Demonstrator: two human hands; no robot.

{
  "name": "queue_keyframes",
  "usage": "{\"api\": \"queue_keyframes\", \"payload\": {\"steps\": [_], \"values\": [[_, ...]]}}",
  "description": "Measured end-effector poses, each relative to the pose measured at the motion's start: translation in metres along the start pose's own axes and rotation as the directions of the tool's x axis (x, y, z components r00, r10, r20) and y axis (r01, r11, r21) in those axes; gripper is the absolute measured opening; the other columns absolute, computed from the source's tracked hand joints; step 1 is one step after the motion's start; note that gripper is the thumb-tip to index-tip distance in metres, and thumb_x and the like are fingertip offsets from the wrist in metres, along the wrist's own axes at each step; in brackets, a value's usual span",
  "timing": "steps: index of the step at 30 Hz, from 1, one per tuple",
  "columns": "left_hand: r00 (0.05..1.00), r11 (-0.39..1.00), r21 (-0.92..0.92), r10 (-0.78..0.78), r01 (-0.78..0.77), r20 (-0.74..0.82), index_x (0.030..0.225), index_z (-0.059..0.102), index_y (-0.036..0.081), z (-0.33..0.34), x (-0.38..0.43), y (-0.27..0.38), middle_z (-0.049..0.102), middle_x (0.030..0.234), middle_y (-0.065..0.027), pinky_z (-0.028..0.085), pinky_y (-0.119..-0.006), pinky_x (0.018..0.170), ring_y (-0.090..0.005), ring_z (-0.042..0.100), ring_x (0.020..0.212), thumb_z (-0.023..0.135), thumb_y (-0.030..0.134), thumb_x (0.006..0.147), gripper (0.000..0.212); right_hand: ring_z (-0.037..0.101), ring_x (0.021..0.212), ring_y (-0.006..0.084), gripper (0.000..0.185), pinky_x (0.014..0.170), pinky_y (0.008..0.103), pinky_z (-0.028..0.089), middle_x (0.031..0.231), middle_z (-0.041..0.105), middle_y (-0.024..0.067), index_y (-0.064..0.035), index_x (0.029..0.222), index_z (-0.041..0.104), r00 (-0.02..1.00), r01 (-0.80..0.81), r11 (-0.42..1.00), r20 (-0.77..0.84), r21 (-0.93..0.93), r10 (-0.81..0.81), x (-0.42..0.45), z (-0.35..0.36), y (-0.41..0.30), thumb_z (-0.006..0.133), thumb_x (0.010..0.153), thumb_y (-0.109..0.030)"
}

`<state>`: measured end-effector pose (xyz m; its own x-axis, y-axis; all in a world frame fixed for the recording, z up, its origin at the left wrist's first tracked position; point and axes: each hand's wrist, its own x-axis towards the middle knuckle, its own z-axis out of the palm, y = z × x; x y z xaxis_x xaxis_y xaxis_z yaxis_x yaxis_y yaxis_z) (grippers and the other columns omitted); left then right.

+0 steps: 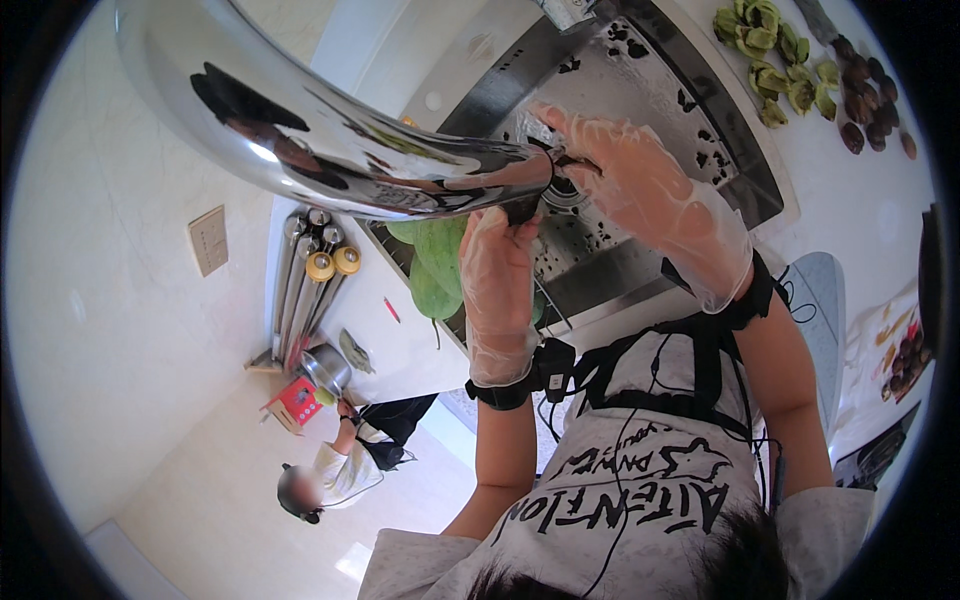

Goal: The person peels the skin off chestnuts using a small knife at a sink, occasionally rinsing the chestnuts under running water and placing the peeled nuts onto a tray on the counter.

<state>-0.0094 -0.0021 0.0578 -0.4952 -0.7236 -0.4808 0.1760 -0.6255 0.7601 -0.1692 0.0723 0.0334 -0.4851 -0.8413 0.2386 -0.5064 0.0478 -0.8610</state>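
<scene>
Both my hands wear clear plastic gloves and are raised over a stainless steel sink (622, 82). My left hand (499, 292) pinches a dark, thin piece (523, 210), perhaps wood ear fungus, beneath the mouth of a chrome faucet (420, 169). On the other side of the spout, the fingers of my right hand (637, 180) close on dark material (579, 163). The faucet hides the space between, so I cannot tell whether it is one piece. Many small dark scraps (637, 49) lie scattered over the wet sink floor, around the drain (564, 193).
Green fruits (435, 281) sit in a rack left of the sink. Right of it lie green husks (757, 30) and brown date-like fruits (862, 97). Long-handled utensils (307, 262), a red pen (391, 309) and a metal pot (327, 365) stand left, near another person (349, 465).
</scene>
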Motion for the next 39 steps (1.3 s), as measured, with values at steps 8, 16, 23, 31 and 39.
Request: {"api": "queue_keyframes", "payload": {"steps": [8, 16, 23, 31, 39], "values": [[0.995, 0.996, -0.003, -0.093, 0.092, -0.030, 0.121, 0.046, -0.002, 0.013, -0.001, -0.001, 0.057, 0.111, -0.0107, 0.048, -0.028, 0.085, -0.0189, 0.057, 0.098, 0.052, 0.013, 0.089, 0.035, 0.058, 0.080, 0.0255, 0.017, 0.071, 0.0331, 0.045, 0.085, 0.063, 0.0074, -0.0079, 0.093, 0.063, 0.992, -0.110, 0.985, 0.076, 0.129, 0.101, 0.004, -0.006, 0.002, 0.062, 0.076, -0.009], [0.997, 0.992, 0.124, -0.018, 0.008, 0.076, 0.120, 0.047, -0.003, 0.029, -0.003, 0.000, 0.057, 0.109, -0.0082, 0.042, -0.027, 0.091, -0.0155, 0.055, 0.097, 0.055, 0.009, 0.086, 0.037, 0.056, 0.075, 0.0271, 0.016, 0.067, 0.0346, 0.046, 0.082, 0.062, 0.0065, -0.0063, 0.089, 0.061, 1.000, 0.027, 0.998, -0.013, 0.051, -0.027, -0.014, 0.001, 0.002, 0.065, 0.073, -0.011], [0.999, 0.916, 0.400, 0.011, -0.025, 0.037, 0.116, 0.049, -0.006, 0.027, -0.005, 0.001, 0.056, 0.112, -0.0089, 0.039, -0.031, 0.095, -0.0158, 0.053, 0.102, 0.061, 0.019, 0.083, 0.043, 0.055, 0.073, 0.0258, 0.019, 0.065, 0.0356, 0.044, 0.083, 0.060, 0.0047, -0.0075, 0.091, 0.059, 0.987, 0.115, 0.993, -0.117, 0.033, -0.111, -0.016, 0.000, 0.000, 0.066, 0.073, -0.009], [0.995, 0.879, 0.467, 0.084, -0.095, 0.044, 0.115, 0.049, -0.006, 0.034, -0.008, 0.000, 0.055, 0.109, -0.0093, 0.040, -0.030, 0.092, -0.0157, 0.054, 0.099, 0.059, 0.020, 0.085, 0.042, 0.054, 0.083, 0.0178, 0.024, 0.075, 0.0335, 0.045, 0.097, 0.058, -0.0016, -0.0137, 0.096, 0.059, 0.978, 0.196, 0.901, 0.015, -0.387, -0.206, -0.026, -0.010, -0.010, 0.064, 0.073, -0.014], [0.983, 0.865, 0.473, 0.183, -0.165, 0.010, 0.115, 0.049, -0.005, 0.041, -0.013, -0.004, 0.056, 0.105, -0.0081, 0.041, -0.030, 0.090, -0.0144, 0.053, 0.096, 0.061, 0.020, 0.084, 0.041, 0.055, 0.082, 0.0165, 0.029, 0.070, 0.0318, 0.044, 0.096, 0.058, -0.0001, -0.0112, 0.099, 0.060, 0.944, 0.267, 0.892, -0.086, -0.364, -0.318, -0.030, -0.013, -0.010, 0.065, 0.070, -0.012]]}}
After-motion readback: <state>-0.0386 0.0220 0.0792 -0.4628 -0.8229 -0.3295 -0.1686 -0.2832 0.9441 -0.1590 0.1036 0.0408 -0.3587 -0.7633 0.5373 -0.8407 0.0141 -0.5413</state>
